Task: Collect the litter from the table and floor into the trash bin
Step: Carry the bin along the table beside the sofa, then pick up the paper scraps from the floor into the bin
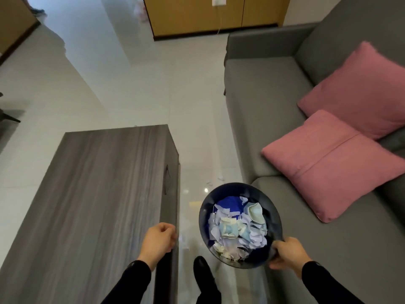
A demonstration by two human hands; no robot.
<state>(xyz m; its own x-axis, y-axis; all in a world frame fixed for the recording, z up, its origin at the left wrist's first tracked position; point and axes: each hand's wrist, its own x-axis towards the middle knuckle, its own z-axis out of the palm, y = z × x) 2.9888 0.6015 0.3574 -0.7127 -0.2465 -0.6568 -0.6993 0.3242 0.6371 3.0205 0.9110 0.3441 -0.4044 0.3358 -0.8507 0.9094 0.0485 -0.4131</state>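
Observation:
My right hand (288, 255) grips the near rim of a dark blue round trash bin (205, 212), held above the floor between the table and the sofa. The bin holds crumpled white and pale blue paper (237, 229). My left hand (158, 239) hangs over the right edge of the grey wood-grain table (94, 194), fingers curled; whether it holds anything cannot be seen. A few small white paper scraps (220, 178) lie on the glossy floor beyond the bin, and more pale scraps (183, 239) lie on the floor by the table's side.
A grey sofa (263, 102) with two pink cushions (333, 163) runs along the right. My black shoe (202, 270) stands on the floor between table and sofa. Wooden cabinets (197, 16) stand at the back. A dark chair leg (8, 116) shows at far left.

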